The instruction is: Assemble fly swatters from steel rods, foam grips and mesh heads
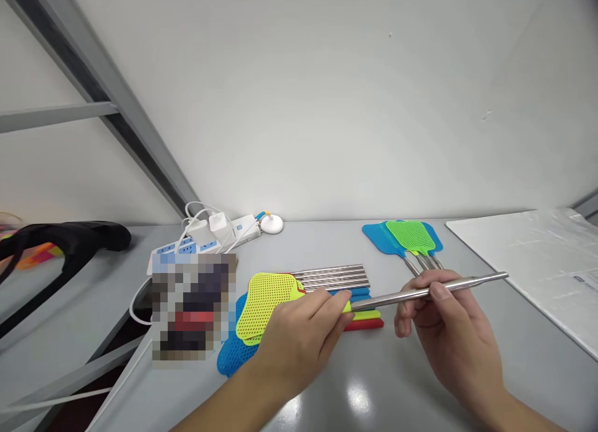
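At the middle of the bench (327,388), toward its near edge, I have a swatter rod (420,292) held level between both hands. My left hand (299,332) has its fingers closed on the rod's yellow grip end, and my right hand (443,320) pinches the steel shaft farther along, thumb on top; the bare tip sticks out toward the right edge. Just under and behind the left hand lies a pile of swatters (280,307), yellow and blue heads overlapping with their steel shafts side by side. A second, smaller pile (406,239) lies near the far edge, green head on blue. A power strip (205,239) with cables sits at the far left, and a white sheet (527,251) covers the far right corner.

My worry is the smooth steel: the right pinch is light, so the shaft could slip or pull crooked. The left wrist rides close over the pile, and a careless sweep could scatter it.
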Action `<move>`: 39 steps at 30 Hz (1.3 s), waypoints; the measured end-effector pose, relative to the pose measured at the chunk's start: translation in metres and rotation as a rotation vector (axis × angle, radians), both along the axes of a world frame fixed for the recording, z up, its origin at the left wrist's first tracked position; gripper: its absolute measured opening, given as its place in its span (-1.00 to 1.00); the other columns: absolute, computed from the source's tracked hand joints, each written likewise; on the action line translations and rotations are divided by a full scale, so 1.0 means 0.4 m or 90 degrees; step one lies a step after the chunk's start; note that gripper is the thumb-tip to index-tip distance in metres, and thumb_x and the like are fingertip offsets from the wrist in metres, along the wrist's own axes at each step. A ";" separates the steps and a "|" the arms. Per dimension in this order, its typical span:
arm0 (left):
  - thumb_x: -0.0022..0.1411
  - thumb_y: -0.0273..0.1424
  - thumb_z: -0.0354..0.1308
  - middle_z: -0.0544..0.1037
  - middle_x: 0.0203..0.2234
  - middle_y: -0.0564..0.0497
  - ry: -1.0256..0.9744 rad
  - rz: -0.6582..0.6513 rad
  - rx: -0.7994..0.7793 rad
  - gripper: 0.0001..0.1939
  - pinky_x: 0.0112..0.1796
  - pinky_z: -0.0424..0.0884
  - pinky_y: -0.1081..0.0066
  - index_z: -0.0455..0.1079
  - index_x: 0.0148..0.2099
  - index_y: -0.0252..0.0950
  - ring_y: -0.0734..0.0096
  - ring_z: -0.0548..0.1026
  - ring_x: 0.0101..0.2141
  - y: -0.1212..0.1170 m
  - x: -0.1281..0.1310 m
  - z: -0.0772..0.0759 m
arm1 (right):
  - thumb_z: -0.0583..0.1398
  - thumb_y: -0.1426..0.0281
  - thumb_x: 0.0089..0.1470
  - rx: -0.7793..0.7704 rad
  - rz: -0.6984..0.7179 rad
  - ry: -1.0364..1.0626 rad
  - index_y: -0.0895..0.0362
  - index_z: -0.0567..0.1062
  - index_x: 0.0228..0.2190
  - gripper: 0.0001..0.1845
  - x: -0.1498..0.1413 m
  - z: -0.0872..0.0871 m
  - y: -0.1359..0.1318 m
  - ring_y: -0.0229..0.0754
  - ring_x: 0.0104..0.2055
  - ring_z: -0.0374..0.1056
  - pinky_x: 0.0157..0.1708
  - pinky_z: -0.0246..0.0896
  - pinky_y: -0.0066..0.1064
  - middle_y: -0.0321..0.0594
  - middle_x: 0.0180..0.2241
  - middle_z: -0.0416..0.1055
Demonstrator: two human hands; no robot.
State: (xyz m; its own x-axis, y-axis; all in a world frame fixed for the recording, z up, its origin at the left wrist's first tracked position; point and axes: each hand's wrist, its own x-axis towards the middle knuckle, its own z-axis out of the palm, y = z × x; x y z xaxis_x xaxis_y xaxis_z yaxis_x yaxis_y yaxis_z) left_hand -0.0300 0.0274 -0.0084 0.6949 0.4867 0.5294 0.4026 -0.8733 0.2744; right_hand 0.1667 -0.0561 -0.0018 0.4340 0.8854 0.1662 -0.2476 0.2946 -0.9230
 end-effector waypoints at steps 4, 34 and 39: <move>0.41 -0.35 -0.05 0.47 -0.51 0.09 0.000 -0.010 0.044 -0.77 -0.58 0.22 0.46 0.36 0.01 -0.26 0.44 0.38 -0.57 0.002 -0.003 0.003 | 0.06 0.27 0.28 -0.018 0.012 0.015 0.02 0.40 -0.29 -0.84 -0.001 0.004 0.004 -0.24 -0.60 0.37 -0.54 0.29 -0.42 -0.33 -0.56 0.44; 0.33 0.12 -0.23 0.51 -0.41 -0.06 -0.632 -0.018 -0.906 -0.36 -0.23 0.38 0.32 0.43 -0.25 -0.30 0.30 0.45 -0.34 0.012 0.011 0.051 | 0.23 0.28 0.18 -0.174 0.325 0.050 0.14 0.45 -0.31 -0.82 -0.030 -0.023 0.016 -0.20 -0.48 0.47 -0.57 0.30 -0.43 -0.11 -0.37 0.56; 0.27 0.22 -0.35 0.46 -0.48 0.00 -0.621 -0.016 -0.843 -0.25 -0.25 0.35 0.36 0.43 -0.22 -0.25 0.34 0.42 -0.37 -0.014 0.014 0.036 | 0.27 0.25 0.12 -0.202 0.310 0.027 0.14 0.49 -0.31 -0.80 -0.057 -0.031 -0.002 -0.23 -0.51 0.44 -0.58 0.28 -0.45 -0.14 -0.44 0.55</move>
State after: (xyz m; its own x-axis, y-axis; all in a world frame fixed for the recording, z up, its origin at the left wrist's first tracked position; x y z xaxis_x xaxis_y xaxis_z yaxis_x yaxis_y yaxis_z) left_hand -0.0246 0.0220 0.0059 0.3837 0.9235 -0.0048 -0.3689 0.1581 0.9159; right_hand 0.1438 -0.0567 -0.0140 -0.0351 0.9882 -0.1489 -0.3243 -0.1521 -0.9336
